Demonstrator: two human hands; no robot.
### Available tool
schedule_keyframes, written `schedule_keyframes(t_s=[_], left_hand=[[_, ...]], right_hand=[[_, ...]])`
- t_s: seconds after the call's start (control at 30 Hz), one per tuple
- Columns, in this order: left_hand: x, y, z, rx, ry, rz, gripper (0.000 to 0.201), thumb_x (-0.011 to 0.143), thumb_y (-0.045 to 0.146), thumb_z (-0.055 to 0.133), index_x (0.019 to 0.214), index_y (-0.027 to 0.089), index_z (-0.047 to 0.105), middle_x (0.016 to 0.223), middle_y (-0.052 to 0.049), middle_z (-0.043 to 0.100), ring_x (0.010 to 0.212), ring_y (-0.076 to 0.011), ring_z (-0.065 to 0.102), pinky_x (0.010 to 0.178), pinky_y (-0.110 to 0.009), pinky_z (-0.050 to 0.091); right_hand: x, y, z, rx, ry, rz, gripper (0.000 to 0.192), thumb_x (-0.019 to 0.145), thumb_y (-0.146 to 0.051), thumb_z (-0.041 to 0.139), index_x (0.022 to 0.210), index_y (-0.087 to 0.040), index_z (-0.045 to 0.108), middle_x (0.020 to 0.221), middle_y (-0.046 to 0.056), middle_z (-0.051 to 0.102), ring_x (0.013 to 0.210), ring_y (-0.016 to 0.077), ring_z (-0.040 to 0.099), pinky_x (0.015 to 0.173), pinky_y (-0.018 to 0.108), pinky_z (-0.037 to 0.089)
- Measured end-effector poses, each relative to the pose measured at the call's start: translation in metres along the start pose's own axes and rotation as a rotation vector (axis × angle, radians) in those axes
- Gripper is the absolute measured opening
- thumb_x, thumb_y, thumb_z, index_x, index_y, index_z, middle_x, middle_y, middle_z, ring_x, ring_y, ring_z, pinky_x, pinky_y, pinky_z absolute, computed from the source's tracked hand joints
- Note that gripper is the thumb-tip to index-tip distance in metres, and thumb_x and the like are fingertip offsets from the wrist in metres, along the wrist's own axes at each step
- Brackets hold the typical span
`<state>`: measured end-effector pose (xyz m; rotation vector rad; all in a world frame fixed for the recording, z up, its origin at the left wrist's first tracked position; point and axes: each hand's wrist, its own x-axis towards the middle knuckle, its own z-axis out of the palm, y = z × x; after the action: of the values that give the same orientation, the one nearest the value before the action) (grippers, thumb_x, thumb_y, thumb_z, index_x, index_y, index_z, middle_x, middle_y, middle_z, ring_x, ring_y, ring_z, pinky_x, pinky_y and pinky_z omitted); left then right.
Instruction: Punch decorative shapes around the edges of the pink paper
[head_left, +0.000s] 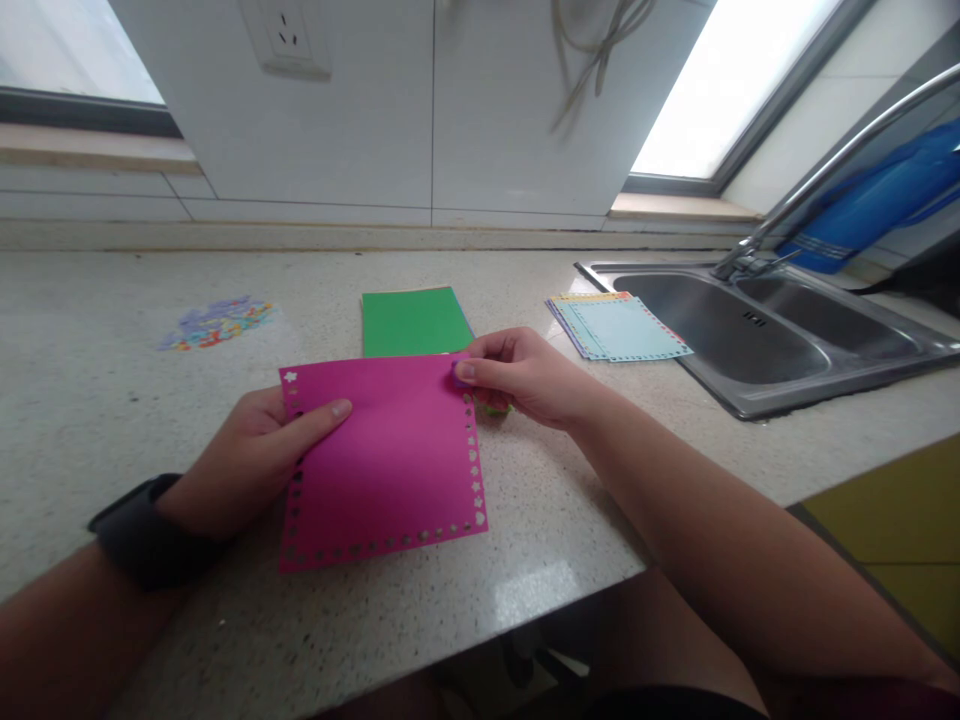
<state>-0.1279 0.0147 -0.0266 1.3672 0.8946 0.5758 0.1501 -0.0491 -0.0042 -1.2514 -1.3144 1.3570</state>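
Note:
A bright pink sheet of paper (pixel 390 450) is held up over the counter, tilted toward me. Small shapes such as flowers and hearts are cut along its left, right and bottom edges; the top edge is mostly plain. My left hand (pixel 262 435) grips the sheet's left side, thumb on the front and fingers behind. At the top right corner, my right hand (pixel 517 375) is closed on a small purple paper punch (pixel 457 375), mostly covered by the thumb and fingers. A bit of green (pixel 496 408) shows beneath that hand; its kind is unclear.
Behind the pink sheet lies a stack of green paper (pixel 412 318). Several light blue sheets with punched edges (pixel 611 328) lie beside the metal sink (pixel 739 405) at right. Small colourful paper cut-outs (pixel 217 322) are heaped at left on the speckled counter (pixel 315 300).

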Motion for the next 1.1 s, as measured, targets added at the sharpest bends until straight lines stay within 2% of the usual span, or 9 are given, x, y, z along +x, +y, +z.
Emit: schedule_keyframes(t_s=[0.3,0.53,1.1], left_hand=[[0.0024,-0.0014,-0.0005,0.007,-0.002,0.005,0.03,0.079,0.049,0.077,0.096,0.024,0.078,0.078,-0.001,0.078,0.058,-0.0132,0.066,0.05,-0.019,0.055],[0.0012,-0.003,-0.002,0.0,-0.008,0.004,0.026,0.08,0.047,0.077,0.094,0.025,0.078,0.075,0.0,0.078,0.057,-0.0129,0.066,0.049,-0.018,0.054],[-0.0002,0.0019,0.0008,0.0,0.003,-0.025,0.03,0.078,0.047,0.078,0.097,0.023,0.077,0.074,-0.002,0.077,0.058,-0.0153,0.065,0.05,-0.021,0.054]], right_hand=[[0.0009,0.0006,0.0004,0.001,-0.004,-0.006,0.036,0.081,-0.047,0.079,0.078,-0.012,0.067,0.06,-0.002,0.054,0.048,0.0067,0.043,0.041,0.023,0.029],[0.0006,-0.0004,0.0009,-0.022,-0.005,-0.002,0.037,0.081,-0.048,0.078,0.077,-0.013,0.066,0.06,-0.001,0.055,0.049,0.0071,0.045,0.041,0.022,0.03],[0.0005,-0.0002,0.0005,-0.014,-0.002,-0.001,0.037,0.081,-0.047,0.079,0.077,-0.013,0.066,0.06,-0.001,0.056,0.048,0.0071,0.045,0.041,0.023,0.031]])
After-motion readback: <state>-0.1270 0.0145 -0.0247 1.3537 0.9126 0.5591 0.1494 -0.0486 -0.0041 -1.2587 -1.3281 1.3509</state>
